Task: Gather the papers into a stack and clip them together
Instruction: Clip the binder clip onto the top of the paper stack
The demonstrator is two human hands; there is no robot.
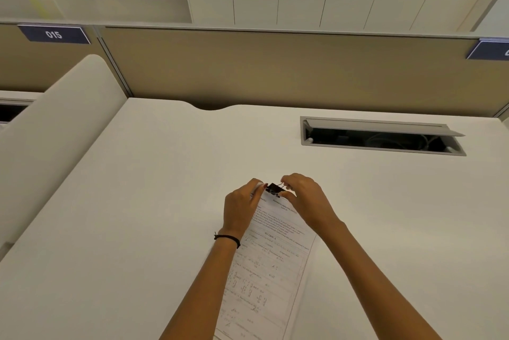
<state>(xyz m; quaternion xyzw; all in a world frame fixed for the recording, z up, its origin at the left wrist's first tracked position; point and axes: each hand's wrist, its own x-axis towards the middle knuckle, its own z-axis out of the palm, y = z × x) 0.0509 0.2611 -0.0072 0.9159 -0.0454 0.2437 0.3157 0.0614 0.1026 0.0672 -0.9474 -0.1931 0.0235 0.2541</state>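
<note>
A stack of printed papers [271,271] lies on the white desk [154,202], running from the lower edge of the view up to my hands. A black binder clip [274,188] sits on the stack's far edge. My left hand [241,209] grips the stack's top left corner, fingers curled over the edge. My right hand [304,198] pinches the clip's wire handles between thumb and fingers. A black band circles my left wrist.
An open cable tray [380,137] with a raised lid is set into the desk at the back right. A beige partition [275,69] stands behind the desk, a white side panel [55,130] at the left. Cabinets hang above.
</note>
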